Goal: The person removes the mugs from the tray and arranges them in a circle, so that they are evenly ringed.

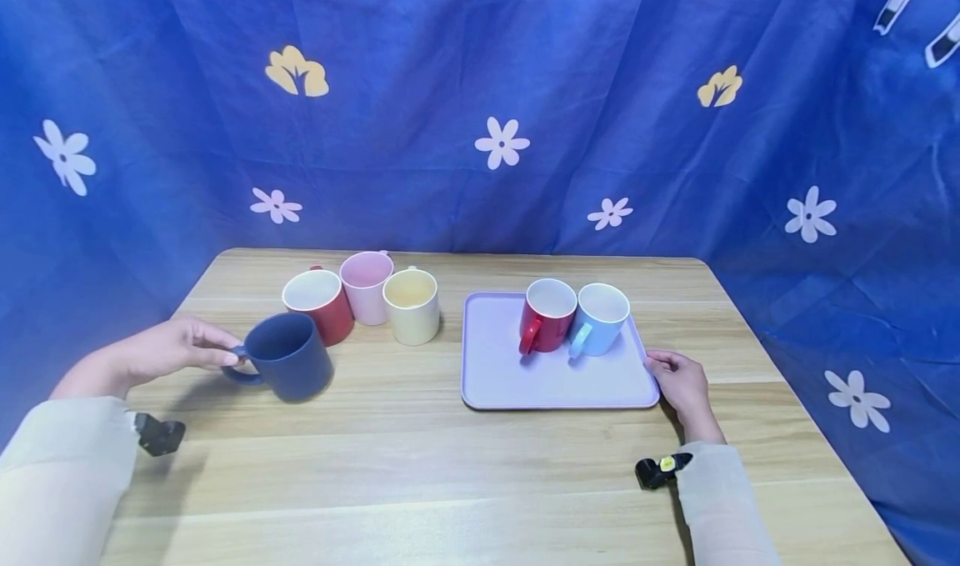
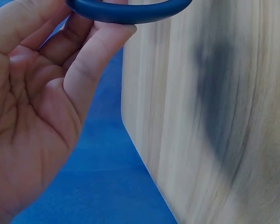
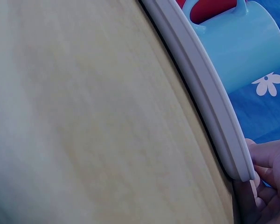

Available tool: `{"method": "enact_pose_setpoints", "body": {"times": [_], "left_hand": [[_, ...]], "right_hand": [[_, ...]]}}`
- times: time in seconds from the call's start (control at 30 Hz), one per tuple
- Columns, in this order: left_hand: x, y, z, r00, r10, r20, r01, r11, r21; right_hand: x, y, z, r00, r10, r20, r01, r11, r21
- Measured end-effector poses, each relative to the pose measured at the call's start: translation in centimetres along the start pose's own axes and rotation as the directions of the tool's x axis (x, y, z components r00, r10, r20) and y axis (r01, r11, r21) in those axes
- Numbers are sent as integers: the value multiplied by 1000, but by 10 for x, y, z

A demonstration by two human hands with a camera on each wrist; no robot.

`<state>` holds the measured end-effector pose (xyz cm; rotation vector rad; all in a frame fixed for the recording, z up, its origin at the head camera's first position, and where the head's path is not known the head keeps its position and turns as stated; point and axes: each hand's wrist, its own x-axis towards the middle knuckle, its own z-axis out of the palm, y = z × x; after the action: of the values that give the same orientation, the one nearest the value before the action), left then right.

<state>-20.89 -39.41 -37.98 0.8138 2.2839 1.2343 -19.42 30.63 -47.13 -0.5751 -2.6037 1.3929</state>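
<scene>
At the table's left side my left hand (image 1: 168,351) pinches the handle of a dark blue mug (image 1: 300,370). The left wrist view shows thumb and fingers on that blue handle (image 2: 130,14); the mug's body is out of that view. My right hand (image 1: 681,383) holds the right edge of a lilac tray (image 1: 495,383), thumb at the rim. A red mug (image 1: 553,333) and a light blue mug (image 1: 603,337) stand side by side on the tray, handles toward the near side. Whether the dark blue mug touches the table I cannot tell.
Behind the dark blue mug stand a red mug with white inside (image 1: 333,316), a pink mug (image 1: 367,295) and a cream mug (image 1: 414,316), close together. The wooden table (image 1: 420,483) ends at a blue patterned curtain (image 1: 420,191).
</scene>
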Motion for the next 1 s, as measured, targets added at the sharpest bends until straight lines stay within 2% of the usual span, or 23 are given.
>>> {"method": "enact_pose_setpoints", "body": {"times": [0.17, 0.4, 0.63, 0.73, 0.87, 1.0], "left_hand": [[0, -5, 0, 1000, 2, 5, -2, 1000, -1], [1, -4, 0, 998, -50, -32, 50, 999, 11], [2, -2, -1, 998, -57, -3, 57, 998, -13], [0, -1, -4, 993, -114, -15, 114, 993, -9], [-2, 3, -10, 977, -213, -35, 213, 977, 2], [-4, 12, -19, 962, -268, -53, 270, 962, 35]], "right_hand": [[1, 0, 0, 1000, 0, 7, 0, 1000, 7], [0, -1, 0, 1000, -8, -10, 8, 1000, 4], [1, 0, 3, 999, 2, -33, -2, 1000, 10], [1, 0, 2, 1000, -10, -19, 11, 1000, 4], [1, 0, 0, 1000, -15, -8, 15, 1000, 1], [1, 1, 0, 1000, -2, -2, 2, 1000, 0]]}}
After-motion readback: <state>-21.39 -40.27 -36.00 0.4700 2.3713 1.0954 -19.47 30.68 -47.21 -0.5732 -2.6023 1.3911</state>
